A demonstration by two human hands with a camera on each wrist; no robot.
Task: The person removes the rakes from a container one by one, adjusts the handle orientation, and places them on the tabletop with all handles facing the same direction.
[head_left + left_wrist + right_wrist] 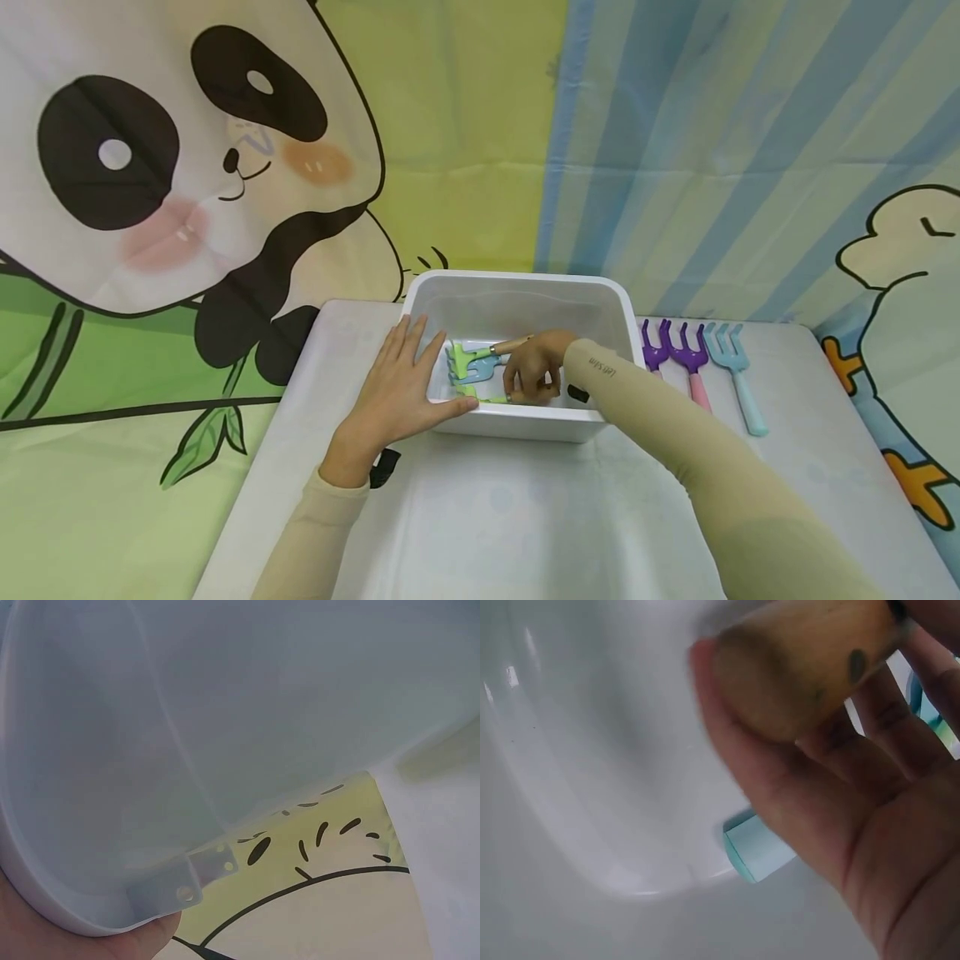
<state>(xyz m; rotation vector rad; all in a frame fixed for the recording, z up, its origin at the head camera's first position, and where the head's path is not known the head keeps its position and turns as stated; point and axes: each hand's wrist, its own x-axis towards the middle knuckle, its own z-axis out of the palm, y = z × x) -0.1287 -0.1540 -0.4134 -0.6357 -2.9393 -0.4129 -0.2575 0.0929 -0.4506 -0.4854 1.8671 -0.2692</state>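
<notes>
A white plastic bin [517, 423] holds small toy garden forks. My left hand [401, 387] rests on its left rim with fingers straight and spread, the thumb lying along the front rim. Inside, my right hand [536, 367] has its fingers curled about a wooden handle [802, 667], seen close up in the right wrist view. Beside that hand lie a green fork [467, 358] with a wooden handle, a light blue fork [480, 371] and another green piece [468, 392]. Which green tool the gripped handle belongs to, I cannot tell. A pale teal handle end [757, 847] lies below the hand.
Right of the bin, on the white table [495, 517], lie a purple fork [690, 357] with a pink handle, a second purple fork [654, 352] partly behind the bin, and a light blue fork [731, 358]. A printed cloth [480, 125] hangs behind the table.
</notes>
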